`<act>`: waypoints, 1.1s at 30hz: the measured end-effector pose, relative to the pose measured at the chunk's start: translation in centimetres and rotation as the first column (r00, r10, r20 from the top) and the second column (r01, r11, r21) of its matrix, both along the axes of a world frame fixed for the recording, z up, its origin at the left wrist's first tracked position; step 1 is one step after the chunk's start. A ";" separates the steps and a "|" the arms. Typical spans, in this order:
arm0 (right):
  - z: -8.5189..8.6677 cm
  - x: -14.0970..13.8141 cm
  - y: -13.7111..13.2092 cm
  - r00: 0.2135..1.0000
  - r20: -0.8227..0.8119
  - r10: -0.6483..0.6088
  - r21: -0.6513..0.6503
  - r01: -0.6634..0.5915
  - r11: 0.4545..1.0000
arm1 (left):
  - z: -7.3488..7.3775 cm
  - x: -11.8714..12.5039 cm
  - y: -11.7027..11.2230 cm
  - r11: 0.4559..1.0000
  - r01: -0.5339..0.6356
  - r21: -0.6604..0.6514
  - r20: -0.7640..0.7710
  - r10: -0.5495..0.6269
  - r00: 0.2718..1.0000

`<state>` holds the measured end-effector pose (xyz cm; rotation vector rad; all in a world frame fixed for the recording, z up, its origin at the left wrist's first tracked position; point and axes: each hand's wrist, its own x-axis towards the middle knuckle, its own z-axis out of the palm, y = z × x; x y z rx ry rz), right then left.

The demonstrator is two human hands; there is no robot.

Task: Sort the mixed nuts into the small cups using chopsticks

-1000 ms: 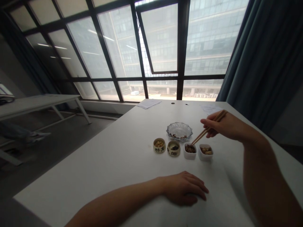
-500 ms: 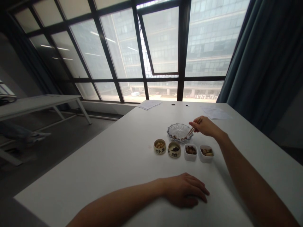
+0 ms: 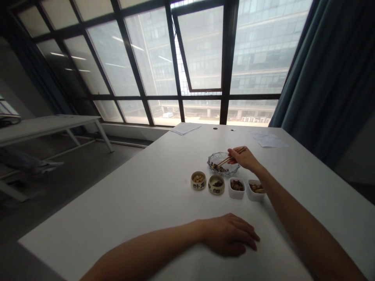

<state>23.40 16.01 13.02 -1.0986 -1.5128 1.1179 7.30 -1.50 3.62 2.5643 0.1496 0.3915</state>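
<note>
White tabletop (image 3: 88, 218) carries a clear cut-glass bowl (image 3: 232, 166). Right hand (image 3: 242, 159), nearer the bowl than left hand (image 3: 230, 235), clamps wooden chopsticks (image 3: 231, 156), long axis slanting down-left, tips reaching dark food pieces (image 3: 219, 168) in the bowl; tip gap unclear. Left grip lies open, empty, on the tabletop.

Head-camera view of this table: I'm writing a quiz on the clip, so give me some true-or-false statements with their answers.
1. The right hand holds wooden chopsticks with their tips over a glass bowl. True.
2. The left hand holds a spoon. False: it rests empty on the white table.
3. Two lettered ceramic cups stand left of two white square dishes. True.
4. The glass bowl is empty. False: dark food pieces lie in it.
</note>
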 end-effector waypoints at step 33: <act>0.9 2.7 0.2 0.978 0.170 0.122 0.180 -0.153 0.972 | -0.4 -0.1 0.1 1.000 -0.011 -0.027 0.008 0.011 1.000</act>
